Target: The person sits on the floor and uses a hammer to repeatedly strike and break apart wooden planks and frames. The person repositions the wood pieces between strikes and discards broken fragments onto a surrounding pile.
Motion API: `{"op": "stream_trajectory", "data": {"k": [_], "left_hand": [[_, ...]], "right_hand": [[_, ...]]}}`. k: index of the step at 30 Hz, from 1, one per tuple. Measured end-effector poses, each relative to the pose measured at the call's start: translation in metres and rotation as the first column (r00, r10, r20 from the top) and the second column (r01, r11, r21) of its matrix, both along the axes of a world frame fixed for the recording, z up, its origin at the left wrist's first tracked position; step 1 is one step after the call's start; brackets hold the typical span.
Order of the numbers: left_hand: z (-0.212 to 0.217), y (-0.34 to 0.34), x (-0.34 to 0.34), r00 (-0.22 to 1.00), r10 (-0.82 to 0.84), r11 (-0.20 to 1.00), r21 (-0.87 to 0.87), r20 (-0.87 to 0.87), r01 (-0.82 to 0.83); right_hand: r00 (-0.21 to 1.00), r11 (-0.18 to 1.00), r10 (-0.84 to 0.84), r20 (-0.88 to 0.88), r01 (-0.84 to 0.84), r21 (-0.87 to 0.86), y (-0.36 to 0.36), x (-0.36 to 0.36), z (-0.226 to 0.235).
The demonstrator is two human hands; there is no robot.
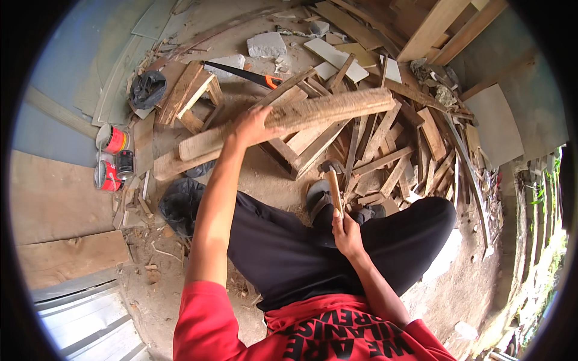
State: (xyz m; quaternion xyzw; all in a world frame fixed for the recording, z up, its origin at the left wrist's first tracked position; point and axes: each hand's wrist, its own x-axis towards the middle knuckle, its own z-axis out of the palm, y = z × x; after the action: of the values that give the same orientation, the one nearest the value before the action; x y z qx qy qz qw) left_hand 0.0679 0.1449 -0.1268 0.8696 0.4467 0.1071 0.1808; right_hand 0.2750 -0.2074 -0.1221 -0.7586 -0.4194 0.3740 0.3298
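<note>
My left hand (253,127) is wrapped over a long, rough wooden beam (337,109), which lies slanted in front of me from lower left to upper right. Another plank (171,165) shows beneath its left end. Low between my legs, my right hand (347,233) grips a claw hammer (335,188) by its wooden handle. The dark hammer head points away from me and is apart from the beam. Under and behind the beam sits a frame of joined wooden pieces (313,150), partly hidden by it.
A handsaw (238,71) with an orange-and-black handle rests beside a small wooden stool (191,93). Scrap wood (391,150) is heaped to the right. Paint cans (110,139) stand at the left near black plastic bags (180,201). Pale blocks (267,45) lie at the back.
</note>
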Motion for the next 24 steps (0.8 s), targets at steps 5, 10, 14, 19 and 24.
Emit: {"op": "stream_trajectory", "data": {"k": [5, 10, 14, 19, 24], "left_hand": [[0.009, 0.07, -0.005, 0.992, -0.018, 0.997, -0.082, -0.122, 0.008], [0.0, 0.084, -0.003, 0.975, 0.223, 0.975, 0.007, 0.011, -0.223], [0.003, 0.077, 0.003, 0.963, 0.268, 0.963, -0.013, -0.028, -0.268], [0.008, 0.06, 0.009, 0.957, 0.29, 0.957, 0.023, -0.01, -0.29], [-0.001, 0.064, 0.004, 0.947, 0.32, 0.943, 0.079, 0.036, -0.322]], "right_hand": [[0.977, 0.993, -0.076, -0.197, 0.056, -0.106, -0.007, 0.001, 0.005], [0.983, 0.998, -0.069, -0.172, 0.068, -0.013, 0.001, 0.01, -0.011], [0.992, 0.998, -0.063, -0.111, 0.062, -0.01, 0.005, 0.019, -0.009], [0.98, 0.995, -0.091, -0.174, 0.082, -0.06, 0.01, 0.027, -0.018], [0.984, 0.985, -0.098, -0.146, 0.076, -0.154, 0.015, 0.023, -0.008]]}}
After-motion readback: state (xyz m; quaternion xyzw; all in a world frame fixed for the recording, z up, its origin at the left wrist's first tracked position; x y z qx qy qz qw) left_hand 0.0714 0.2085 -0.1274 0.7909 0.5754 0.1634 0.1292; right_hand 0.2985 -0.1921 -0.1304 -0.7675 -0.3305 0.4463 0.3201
